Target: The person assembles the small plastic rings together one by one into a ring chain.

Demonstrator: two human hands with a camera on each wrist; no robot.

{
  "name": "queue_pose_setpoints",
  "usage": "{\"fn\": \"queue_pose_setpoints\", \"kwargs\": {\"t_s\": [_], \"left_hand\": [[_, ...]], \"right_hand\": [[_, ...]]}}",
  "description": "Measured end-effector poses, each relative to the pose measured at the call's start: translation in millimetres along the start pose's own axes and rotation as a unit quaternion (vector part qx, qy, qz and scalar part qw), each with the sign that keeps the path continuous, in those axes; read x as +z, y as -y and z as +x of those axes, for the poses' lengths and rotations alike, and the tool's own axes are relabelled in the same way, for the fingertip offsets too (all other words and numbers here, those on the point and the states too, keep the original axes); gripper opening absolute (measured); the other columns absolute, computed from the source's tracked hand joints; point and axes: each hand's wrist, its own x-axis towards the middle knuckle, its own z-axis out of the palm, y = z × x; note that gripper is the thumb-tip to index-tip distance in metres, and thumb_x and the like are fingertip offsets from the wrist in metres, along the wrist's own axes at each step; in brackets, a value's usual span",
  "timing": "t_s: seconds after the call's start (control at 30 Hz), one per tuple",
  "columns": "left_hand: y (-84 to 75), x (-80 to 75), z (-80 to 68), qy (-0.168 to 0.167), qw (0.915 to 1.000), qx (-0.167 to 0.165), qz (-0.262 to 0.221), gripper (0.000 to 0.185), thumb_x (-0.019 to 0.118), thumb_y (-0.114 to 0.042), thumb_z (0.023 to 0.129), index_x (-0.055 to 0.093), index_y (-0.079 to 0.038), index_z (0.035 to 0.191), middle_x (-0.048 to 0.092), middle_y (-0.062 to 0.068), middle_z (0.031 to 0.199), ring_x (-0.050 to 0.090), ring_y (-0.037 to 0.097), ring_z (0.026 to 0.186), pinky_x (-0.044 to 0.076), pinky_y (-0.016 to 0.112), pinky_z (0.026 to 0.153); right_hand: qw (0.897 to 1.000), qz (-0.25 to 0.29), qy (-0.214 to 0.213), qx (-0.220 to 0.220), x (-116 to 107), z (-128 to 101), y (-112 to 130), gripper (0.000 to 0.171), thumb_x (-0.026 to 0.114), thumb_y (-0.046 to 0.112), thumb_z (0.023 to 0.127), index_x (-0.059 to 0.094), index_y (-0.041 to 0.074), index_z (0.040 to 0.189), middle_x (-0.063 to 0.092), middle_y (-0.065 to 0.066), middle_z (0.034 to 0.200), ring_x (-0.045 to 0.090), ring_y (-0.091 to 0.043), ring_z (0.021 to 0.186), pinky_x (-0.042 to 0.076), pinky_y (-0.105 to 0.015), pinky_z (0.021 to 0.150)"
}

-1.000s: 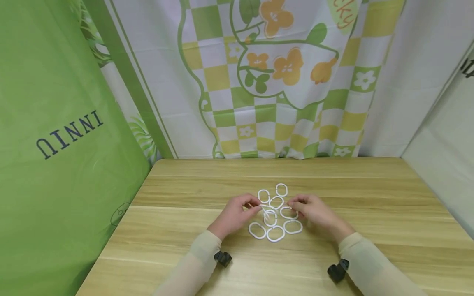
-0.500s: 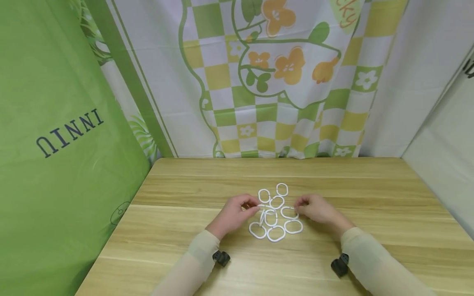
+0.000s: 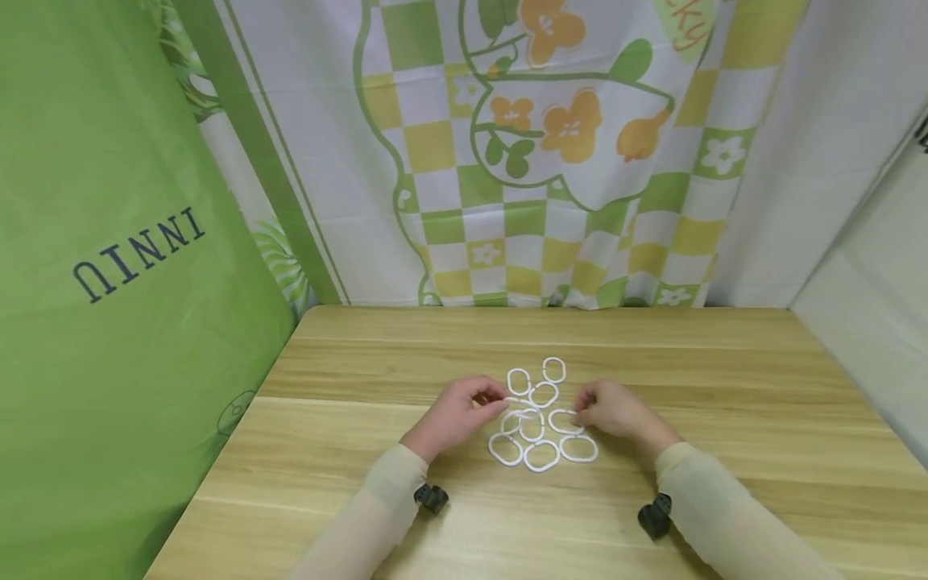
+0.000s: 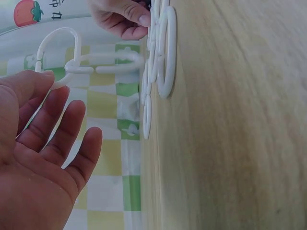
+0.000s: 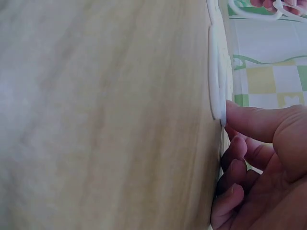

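Note:
White oval plastic links, each with a small gap in its side, lie loosely grouped on the wooden table. My left hand pinches one link between thumb and index finger, above the table, its other fingers spread. A second link hangs hooked through that one. To the right of the group, my right hand is low at the table, thumb and index finger pinching the end of another link. Its remaining fingers curl loosely near the tabletop.
Several more links lie about the hands, including one in front and one at the back. The wooden table reaches a patterned curtain behind. A green cloth hangs on the left.
The right hand drew back rightward from its link, then came to its end again. The linked pair in my left hand has swung leftward, while the left hand stays nearly in place.

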Motion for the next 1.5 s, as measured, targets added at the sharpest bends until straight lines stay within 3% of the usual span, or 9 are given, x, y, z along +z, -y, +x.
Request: {"fn": "queue_pose_setpoints", "kwargs": {"t_s": [0.4, 0.7, 0.83, 0.93, 1.1, 1.23, 1.5], "left_hand": [[-5.9, -2.2, 8.7, 0.012, 0.9996, 0.025, -0.004, 0.012, 0.071, -0.015, 0.100, 0.075, -0.007, 0.107, 0.072, -0.003, 0.097, 0.064, 0.009, 0.089, 0.054, 0.028, 0.082], [-5.2, -1.1, 5.6, 0.013, 0.9998, 0.017, 0.003, 0.012, 0.070, -0.017, 0.101, 0.075, -0.008, 0.107, 0.071, -0.005, 0.096, 0.064, 0.009, 0.088, 0.054, 0.028, 0.082], [-1.6, 1.2, 4.0, 0.015, 0.9998, 0.009, 0.004, 0.012, 0.070, -0.019, 0.101, 0.075, -0.010, 0.107, 0.071, -0.006, 0.095, 0.063, 0.008, 0.088, 0.054, 0.027, 0.081], [-2.6, 2.1, 3.4, 0.015, 0.9999, 0.005, 0.004, 0.013, 0.071, -0.019, 0.100, 0.075, -0.009, 0.107, 0.071, -0.006, 0.095, 0.063, 0.007, 0.087, 0.054, 0.027, 0.080], [-7.1, 3.5, 2.1, 0.017, 0.9998, 0.006, -0.003, 0.012, 0.072, -0.015, 0.099, 0.076, -0.007, 0.106, 0.072, -0.004, 0.094, 0.063, 0.007, 0.086, 0.054, 0.026, 0.080], [-8.1, 5.7, 2.2, 0.020, 0.9996, 0.017, -0.005, 0.011, 0.073, -0.013, 0.098, 0.076, -0.006, 0.105, 0.072, -0.002, 0.094, 0.063, 0.006, 0.086, 0.054, 0.025, 0.081], [-10.7, 9.2, 1.5, 0.025, 0.9990, 0.036, -0.008, 0.008, 0.072, -0.010, 0.098, 0.076, -0.006, 0.103, 0.073, 0.001, 0.095, 0.064, 0.007, 0.086, 0.054, 0.025, 0.081]], "right_hand": [[0.999, -0.017, 0.021, -0.025, -4.1, -8.3, 4.6, 0.008, 0.070, 0.006, 0.091, 0.064, 0.007, 0.087, 0.058, 0.000, 0.077, 0.052, -0.016, 0.071, 0.045, -0.032, 0.066], [0.998, 0.058, 0.011, -0.035, -6.4, -15.4, 1.7, 0.008, 0.068, 0.009, 0.098, 0.063, 0.005, 0.093, 0.056, -0.002, 0.079, 0.051, -0.017, 0.074, 0.043, -0.028, 0.064], [0.991, 0.133, 0.015, -0.018, -7.5, -19.0, 7.0, 0.007, 0.064, 0.006, 0.100, 0.062, 0.000, 0.099, 0.056, -0.005, 0.081, 0.051, -0.018, 0.073, 0.044, -0.026, 0.060], [0.987, 0.157, 0.007, -0.015, -11.0, -22.2, 15.8, 0.010, 0.064, 0.008, 0.101, 0.063, -0.002, 0.103, 0.058, -0.008, 0.086, 0.052, -0.019, 0.077, 0.046, -0.026, 0.064], [0.991, 0.120, -0.019, -0.059, -14.8, -25.6, 28.6, 0.009, 0.067, 0.011, 0.101, 0.067, 0.002, 0.101, 0.062, -0.005, 0.089, 0.055, -0.017, 0.082, 0.047, -0.026, 0.070], [0.988, 0.123, -0.023, -0.092, -11.8, -26.2, 33.4, 0.005, 0.069, 0.008, 0.099, 0.068, 0.003, 0.098, 0.065, -0.005, 0.088, 0.056, -0.014, 0.081, 0.049, -0.025, 0.069], [0.987, 0.117, -0.013, -0.106, -4.6, -26.2, 37.2, 0.006, 0.068, 0.011, 0.100, 0.069, 0.006, 0.098, 0.065, -0.003, 0.090, 0.057, -0.016, 0.083, 0.048, -0.026, 0.071]]}}
